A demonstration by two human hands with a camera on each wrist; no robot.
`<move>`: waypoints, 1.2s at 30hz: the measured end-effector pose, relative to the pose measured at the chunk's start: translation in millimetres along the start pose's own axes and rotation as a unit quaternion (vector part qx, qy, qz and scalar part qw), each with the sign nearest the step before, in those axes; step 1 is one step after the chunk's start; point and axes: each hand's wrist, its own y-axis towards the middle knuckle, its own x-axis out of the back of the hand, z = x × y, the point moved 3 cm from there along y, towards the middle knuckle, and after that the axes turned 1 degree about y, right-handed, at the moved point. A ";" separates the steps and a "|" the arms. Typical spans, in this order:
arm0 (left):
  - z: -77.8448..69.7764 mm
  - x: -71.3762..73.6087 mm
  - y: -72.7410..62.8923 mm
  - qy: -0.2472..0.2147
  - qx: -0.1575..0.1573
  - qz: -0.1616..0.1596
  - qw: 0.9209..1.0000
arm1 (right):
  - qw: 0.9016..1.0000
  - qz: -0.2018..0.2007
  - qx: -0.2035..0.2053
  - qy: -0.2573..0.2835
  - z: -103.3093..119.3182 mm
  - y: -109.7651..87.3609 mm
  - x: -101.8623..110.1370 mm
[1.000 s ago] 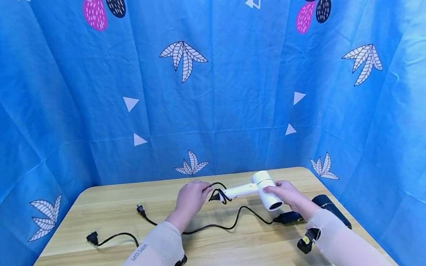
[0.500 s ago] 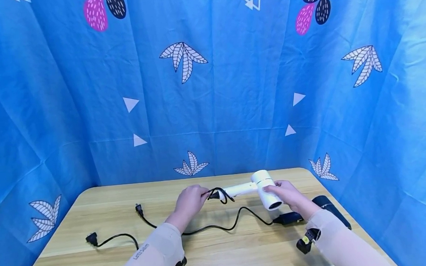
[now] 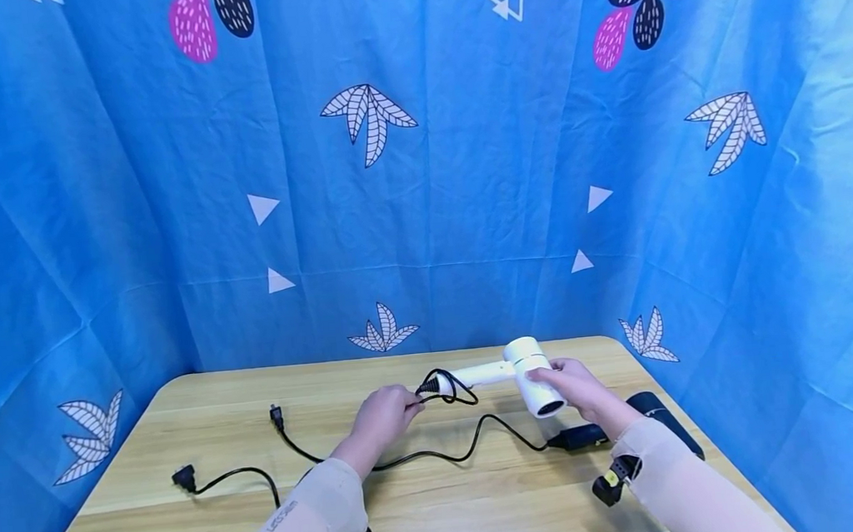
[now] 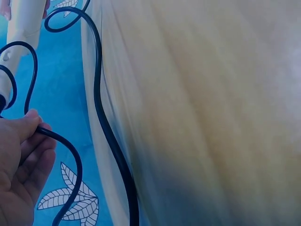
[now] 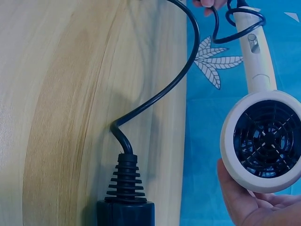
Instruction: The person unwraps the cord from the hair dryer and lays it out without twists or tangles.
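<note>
A white hair dryer [image 3: 527, 360] is held above the far part of the table, its handle pointing left. My right hand [image 3: 575, 386] grips it by the barrel; the right wrist view shows the round grille [image 5: 268, 139] and the fingers beneath. At the handle's end, a black cord [image 4: 33, 70] loops loosely round the handle. My left hand [image 3: 384, 415] pinches this cord between thumb and fingers, just left of the handle's end. In the left wrist view the cord runs on down from the fingers [image 4: 40, 169].
A black hair dryer [image 3: 664, 418] lies at the table's right, partly hidden by my right forearm. Its black cord [image 3: 449, 456] snakes left across the wooden table [image 3: 477, 521]. Two plugs, one far [image 3: 276, 416] and one near [image 3: 185, 477], lie at left. A blue curtain [image 3: 423, 216] surrounds the table.
My left hand first drew the cord in close to the handle's end, then moved down toward me with it. The cord's loop round the handle has shifted; the right hand stays nearly still.
</note>
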 end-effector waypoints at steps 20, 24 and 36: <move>-14.6 8.9 -16.9 -0.012 -0.103 -0.037 0.994 | 1.000 -0.022 -0.002 0.005 0.6 2.4 -2.5; -15.5 10.3 -17.3 -0.016 -0.106 -0.040 0.993 | 1.000 -0.027 0.000 0.003 -0.8 4.4 -2.4; -19.7 20.0 -16.6 -0.057 -0.097 -0.067 0.991 | 0.999 -0.034 -0.001 -0.007 -3.2 5.8 -2.3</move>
